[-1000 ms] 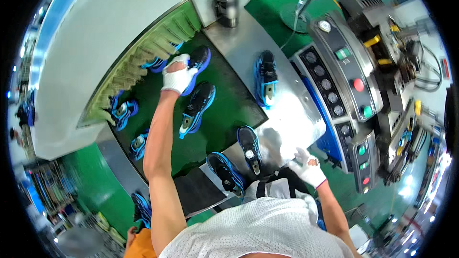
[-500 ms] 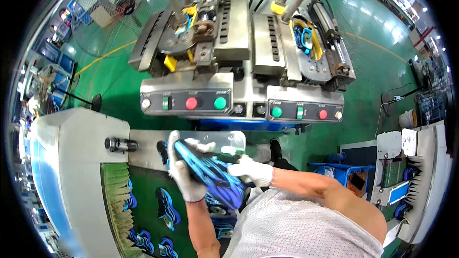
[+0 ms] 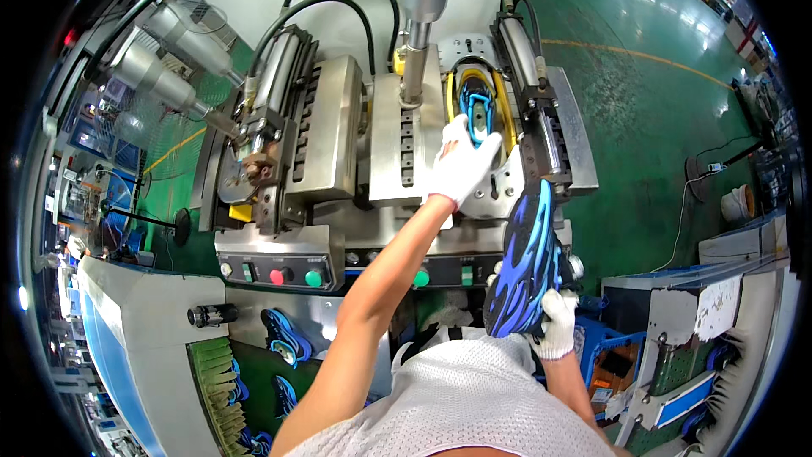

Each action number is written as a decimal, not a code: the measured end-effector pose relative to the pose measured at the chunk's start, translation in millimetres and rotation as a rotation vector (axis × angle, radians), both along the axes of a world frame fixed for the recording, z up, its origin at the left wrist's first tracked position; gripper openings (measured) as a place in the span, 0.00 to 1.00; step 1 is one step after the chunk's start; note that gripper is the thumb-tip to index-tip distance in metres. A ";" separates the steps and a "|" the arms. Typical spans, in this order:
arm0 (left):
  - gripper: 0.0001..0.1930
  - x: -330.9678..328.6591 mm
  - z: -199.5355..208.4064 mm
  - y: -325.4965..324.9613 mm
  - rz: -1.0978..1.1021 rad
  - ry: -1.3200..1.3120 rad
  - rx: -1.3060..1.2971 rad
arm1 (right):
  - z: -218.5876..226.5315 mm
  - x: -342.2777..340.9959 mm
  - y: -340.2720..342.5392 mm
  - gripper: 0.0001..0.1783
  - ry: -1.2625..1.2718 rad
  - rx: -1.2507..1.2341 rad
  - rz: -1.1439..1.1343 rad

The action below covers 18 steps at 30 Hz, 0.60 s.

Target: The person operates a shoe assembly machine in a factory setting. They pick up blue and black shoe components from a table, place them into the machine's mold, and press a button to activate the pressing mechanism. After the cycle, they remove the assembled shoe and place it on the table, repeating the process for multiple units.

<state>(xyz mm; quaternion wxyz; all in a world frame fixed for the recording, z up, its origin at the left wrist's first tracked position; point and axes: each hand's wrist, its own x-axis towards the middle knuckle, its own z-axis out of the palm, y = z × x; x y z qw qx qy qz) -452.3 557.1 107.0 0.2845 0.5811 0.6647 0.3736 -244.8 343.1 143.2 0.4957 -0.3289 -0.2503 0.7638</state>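
Observation:
A shoe [image 3: 475, 106] with blue straps or laces sits in the yellow-lined cradle [image 3: 511, 114] of the machine's right-hand station. At its near end is my left hand [image 3: 461, 161], in a white glove, with thumb and fingers spread around the end; a firm grip cannot be made out. My right hand [image 3: 556, 327], also gloved, is closed on the near edge of another shoe [image 3: 529, 267]. That shoe's black, blue and purple sole faces up, and it stands nearly lengthwise in front of the machine, hiding part of the control panel.
The left station [image 3: 254, 165] has a metal cylinder and clamps. Below runs a control panel [image 3: 279, 273] with red and green buttons. At lower left, several shoes [image 3: 286, 337] lie by a bristle-curtained opening [image 3: 218, 385]. A blue crate [image 3: 605, 347] and a second bristle-edged unit [image 3: 719, 372] stand right.
My left hand has let go of the sole-up shoe and reached forward to the one in the cradle. My right hand has carried the sole-up shoe rightward. The view has shifted toward the right station.

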 end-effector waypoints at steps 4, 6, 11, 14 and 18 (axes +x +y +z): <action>0.43 38.5 -40.8 102.2 0.148 0.161 -0.262 | 23.8 16.9 2.1 0.30 -0.080 -0.071 -0.337; 0.42 26.3 -72.8 136.2 0.219 0.337 -0.361 | -18.0 44.9 -20.2 0.27 -0.355 -0.103 -0.350; 0.25 -11.6 -8.4 117.0 0.044 -0.187 -0.406 | -8.0 47.1 -5.7 0.13 -0.443 -0.239 -0.443; 0.33 -53.9 -8.3 57.8 0.080 0.085 -0.139 | -15.4 38.9 33.7 0.21 -0.694 -0.096 -0.356; 0.31 -69.2 72.1 -89.4 -0.022 -0.130 -0.288 | 24.8 4.3 163.8 0.36 -1.194 -0.002 -0.017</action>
